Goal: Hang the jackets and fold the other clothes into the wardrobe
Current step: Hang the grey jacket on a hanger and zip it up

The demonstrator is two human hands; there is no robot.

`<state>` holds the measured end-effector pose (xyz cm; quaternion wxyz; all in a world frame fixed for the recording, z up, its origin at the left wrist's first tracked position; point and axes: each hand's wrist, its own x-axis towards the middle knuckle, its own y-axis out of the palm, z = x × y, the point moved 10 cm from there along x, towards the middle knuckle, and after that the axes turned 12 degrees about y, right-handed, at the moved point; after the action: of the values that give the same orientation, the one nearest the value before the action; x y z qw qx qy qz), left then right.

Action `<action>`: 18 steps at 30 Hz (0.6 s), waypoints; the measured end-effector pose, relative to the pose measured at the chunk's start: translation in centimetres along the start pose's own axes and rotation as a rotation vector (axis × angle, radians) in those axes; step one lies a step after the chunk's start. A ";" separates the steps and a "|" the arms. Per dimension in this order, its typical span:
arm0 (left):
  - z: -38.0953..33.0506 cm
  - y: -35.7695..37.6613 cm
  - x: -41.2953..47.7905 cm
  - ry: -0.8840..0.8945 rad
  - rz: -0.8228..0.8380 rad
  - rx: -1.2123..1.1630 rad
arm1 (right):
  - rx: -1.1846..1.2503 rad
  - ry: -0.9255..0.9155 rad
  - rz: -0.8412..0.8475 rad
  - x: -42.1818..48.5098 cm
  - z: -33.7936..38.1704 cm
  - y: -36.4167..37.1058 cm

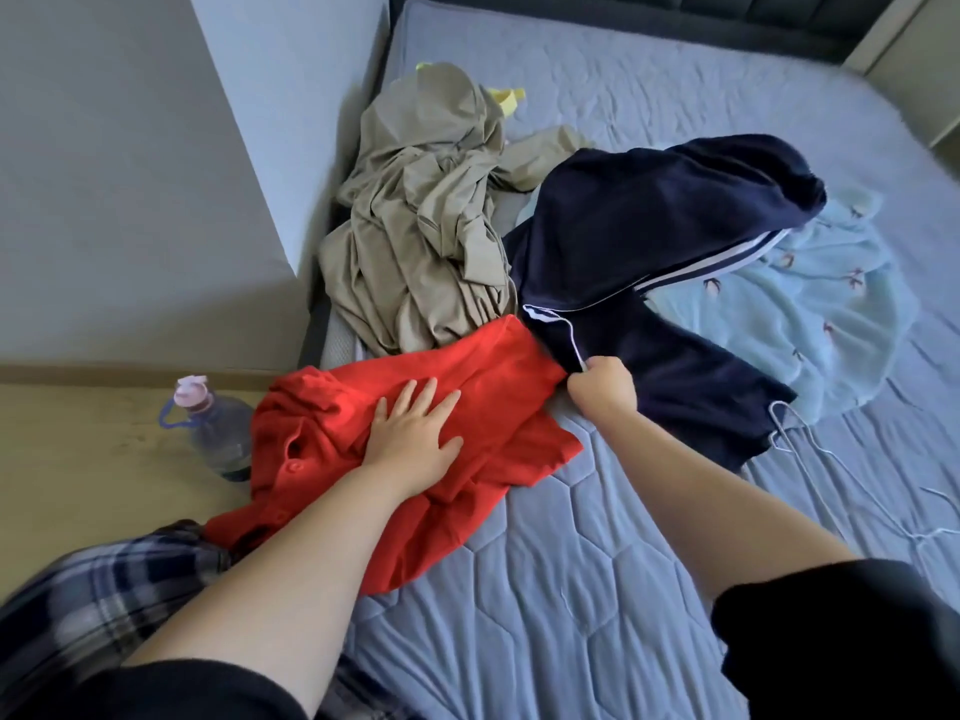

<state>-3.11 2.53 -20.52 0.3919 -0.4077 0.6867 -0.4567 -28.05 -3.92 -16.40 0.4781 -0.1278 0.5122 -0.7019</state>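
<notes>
Right, the left hand (415, 439) lies flat on the red shirt (415, 407), fingers (429, 392) straight and spread, pressing the cloth down onto the bed (571, 589). That shirt sits crumpled at the bed's near left corner, its buttoned placket turned toward the floor, one edge draping over the side.

Over to the right hand (605, 384): fingers curled tight, pinching the edge of the navy jacket (649, 241) just where it meets the red shirt. A thin white piping line runs down the jacket's front right to that grip, and white stripes show along one sleeve.

Behind the red shirt, a khaki garment (426, 241) is heaped against the bed's left edge, touching both the shirt and the jacket. A scrap of yellow fabric (506, 98) peeks out beyond it. Under the jacket's far side spreads a pale blue patterned garment (810, 314), dotted with small motifs, possibly birds, though the blur makes that hard to settle.

A white wire hanger (810, 444) rests on the quilted cover beside the jacket's hem, near the right forearm.

Down on the wooden floor (78, 459), a water bottle (218, 433) with a pink cap stands just beside the bed corner. Plaid trousers (104, 589) show at the lower left.
</notes>
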 end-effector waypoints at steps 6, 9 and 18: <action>2.3 -3.1 1.1 -0.115 -0.261 -0.714 | 0.024 -0.511 0.281 -11.6 8.7 3.3; 5.4 -3.1 -0.5 -0.372 -0.432 -1.269 | -0.154 -0.621 0.151 -13.3 10.0 3.3; 5.7 -2.6 -1.3 -0.350 -0.388 -1.209 | -0.265 -0.443 -0.269 -6.7 8.3 -1.4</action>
<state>3.11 1.35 -19.40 0.1104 -0.7408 0.6623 0.0201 -19.87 -3.48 -9.47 0.4600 -0.4061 0.4608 -0.6411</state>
